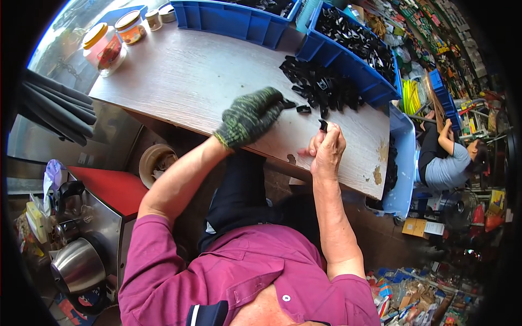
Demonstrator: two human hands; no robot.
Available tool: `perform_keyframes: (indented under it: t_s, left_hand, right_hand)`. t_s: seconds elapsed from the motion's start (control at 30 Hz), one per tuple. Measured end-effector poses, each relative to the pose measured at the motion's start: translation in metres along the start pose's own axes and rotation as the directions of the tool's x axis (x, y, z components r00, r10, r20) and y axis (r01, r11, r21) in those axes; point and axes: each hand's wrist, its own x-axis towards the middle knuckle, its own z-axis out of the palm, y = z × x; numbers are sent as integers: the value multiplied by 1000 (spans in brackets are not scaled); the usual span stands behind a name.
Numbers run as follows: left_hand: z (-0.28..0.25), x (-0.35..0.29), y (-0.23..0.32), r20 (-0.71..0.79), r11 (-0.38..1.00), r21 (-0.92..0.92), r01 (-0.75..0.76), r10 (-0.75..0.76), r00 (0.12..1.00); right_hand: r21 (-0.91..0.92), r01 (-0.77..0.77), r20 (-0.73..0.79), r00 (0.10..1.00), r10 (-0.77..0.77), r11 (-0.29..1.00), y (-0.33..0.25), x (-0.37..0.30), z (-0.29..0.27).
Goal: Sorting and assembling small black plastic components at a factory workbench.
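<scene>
My left hand [249, 118], in a dark green knit glove, reaches over the white table [185, 70] with its fingers pressed together. A small black plastic part [289, 103] shows at its fingertips. My bare right hand [329, 145] is closed near the table's front edge, pinching another curved black plastic part [323, 125] between thumb and finger. Just beyond both hands lies a heap of similar black parts [321, 87]. One loose black piece [304, 109] rests between the heap and my hands.
Blue bins [231, 24] of black parts line the far side; another blue bin [348, 64] stands behind the heap. A light blue tub [402, 168] sits off the right end. Lidded jars [101, 49] stand far left. Below left is a metal kettle [79, 266]. A person [448, 165] sits at right.
</scene>
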Motion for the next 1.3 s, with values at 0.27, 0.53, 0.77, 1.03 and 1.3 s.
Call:
perform_keyframes:
  t_s: [0.27,0.53,0.77,1.03,1.3]
  left_hand:
    - [43,-10,33,216,954,-225,197,-148,965]
    - [73,-15,28,34,960,-243,136,-132,991]
    - [80,-14,42,83,928,-284,241,-227,970]
    - [60,-13,42,93,929,-271,252,-235,968]
    - [105,-14,57,-72,962,-198,190,-208,976]
  right_hand:
    - [-65,77,-1,997,-77,995,-3,-5,0]
    - [-84,143,-53,988,-148,986,7,-3,-3]
    - [-191,386,-29,917,-399,902,28,8,-20]
    - [5,130,-49,990,-129,992,1,-12,-1]
    - [-286,412,-40,897,-440,865,18,3,-26]
